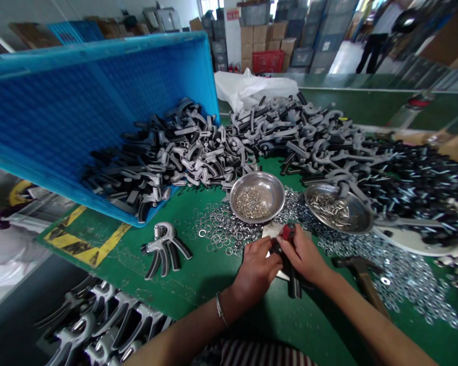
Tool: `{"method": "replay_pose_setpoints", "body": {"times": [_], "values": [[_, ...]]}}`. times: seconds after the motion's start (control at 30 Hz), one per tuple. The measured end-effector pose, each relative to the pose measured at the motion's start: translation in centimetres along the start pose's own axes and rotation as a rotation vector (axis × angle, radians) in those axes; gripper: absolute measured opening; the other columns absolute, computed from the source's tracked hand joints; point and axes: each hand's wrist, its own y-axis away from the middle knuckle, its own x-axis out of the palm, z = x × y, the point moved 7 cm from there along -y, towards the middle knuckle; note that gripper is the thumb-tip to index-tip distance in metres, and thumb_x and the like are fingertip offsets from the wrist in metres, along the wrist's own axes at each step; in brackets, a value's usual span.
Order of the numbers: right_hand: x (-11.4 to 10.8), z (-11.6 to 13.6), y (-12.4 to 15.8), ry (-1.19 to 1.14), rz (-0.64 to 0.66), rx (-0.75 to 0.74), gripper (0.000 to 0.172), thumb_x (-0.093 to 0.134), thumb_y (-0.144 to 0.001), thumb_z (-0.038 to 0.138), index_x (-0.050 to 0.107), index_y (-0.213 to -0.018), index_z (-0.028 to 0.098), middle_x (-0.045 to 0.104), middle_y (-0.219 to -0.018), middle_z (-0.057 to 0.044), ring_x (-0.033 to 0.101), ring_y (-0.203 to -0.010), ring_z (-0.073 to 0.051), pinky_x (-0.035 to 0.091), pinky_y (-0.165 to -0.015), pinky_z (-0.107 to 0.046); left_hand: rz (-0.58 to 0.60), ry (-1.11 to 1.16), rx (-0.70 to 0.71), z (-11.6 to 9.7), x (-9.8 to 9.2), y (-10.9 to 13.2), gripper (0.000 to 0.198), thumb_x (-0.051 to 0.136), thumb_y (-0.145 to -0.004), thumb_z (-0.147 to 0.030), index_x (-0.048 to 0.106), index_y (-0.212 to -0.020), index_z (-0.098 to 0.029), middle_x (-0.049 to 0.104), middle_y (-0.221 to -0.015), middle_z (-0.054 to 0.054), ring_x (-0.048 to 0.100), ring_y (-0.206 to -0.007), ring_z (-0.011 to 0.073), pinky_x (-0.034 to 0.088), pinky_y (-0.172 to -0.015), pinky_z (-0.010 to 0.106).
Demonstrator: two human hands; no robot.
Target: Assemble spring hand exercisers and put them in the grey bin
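Note:
My left hand and my right hand meet over a black hand-gripper part with a small red piece at its top; both hands are closed on it above the green table. A steel bowl of small rings sits just beyond my hands. To its right stands a second steel dish of small metal pins. One finished grey-and-black hand gripper lies to the left.
A tipped blue crate spills grey and black handles. A big heap of handles and black springs fills the back. Loose washers and a hammer lie right. Finished grippers lie at lower left. A person stands far back.

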Motion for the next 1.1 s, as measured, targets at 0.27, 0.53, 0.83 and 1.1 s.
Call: {"method": "replay_pose_setpoints", "body": {"times": [0.27,0.53,0.83,1.1], "values": [[-7.9,2.0,-2.1,-0.836,-0.332,0.174,0.021,0.032,-0.100,0.047,0.043,-0.097,0.030,0.037,-0.048,0.011,0.024,-0.036,-0.013,0.029,-0.037,-0.024,0.025,0.026,-0.010,-0.1,0.6,-0.3,0.014,0.058,-0.098,-0.030,0.068,-0.094,-0.022,0.059,-0.139,0.004,0.045,-0.134,0.0264,0.036,-0.106,0.048],[-5.9,-6.4,6.7,-0.085,-0.012,0.544,0.035,0.053,-0.088,0.057,0.057,-0.093,0.023,0.061,-0.060,0.002,0.059,-0.052,-0.020,0.042,-0.049,-0.029,0.068,0.142,-0.114,1.1,-2.2,-3.1,0.011,0.060,-0.096,-0.028,0.069,-0.095,-0.022,0.070,-0.100,0.002,0.060,-0.100,0.0206,0.040,-0.094,0.039],[-5.1,-7.3,9.5,0.199,-0.021,0.468,0.040,0.040,-0.098,0.047,0.054,-0.119,0.017,0.075,-0.104,-0.017,0.073,-0.093,-0.032,0.050,-0.079,-0.040,0.234,-0.235,0.118,-0.5,-0.2,-4.9,0.021,0.050,-0.101,-0.027,0.067,-0.094,-0.017,0.065,-0.095,0.006,0.055,-0.093,0.0226,0.040,-0.090,0.040],[-5.8,-7.3,10.9,0.327,-0.015,0.443,0.044,0.041,-0.098,0.049,0.058,-0.121,0.016,0.072,-0.109,-0.018,0.069,-0.098,-0.035,0.049,-0.088,-0.047,0.258,-0.441,0.336,-2.3,0.1,-5.1,0.020,0.048,-0.098,-0.017,0.065,-0.088,-0.014,0.062,-0.088,0.009,0.054,-0.089,0.0250,0.041,-0.086,0.043]]}}
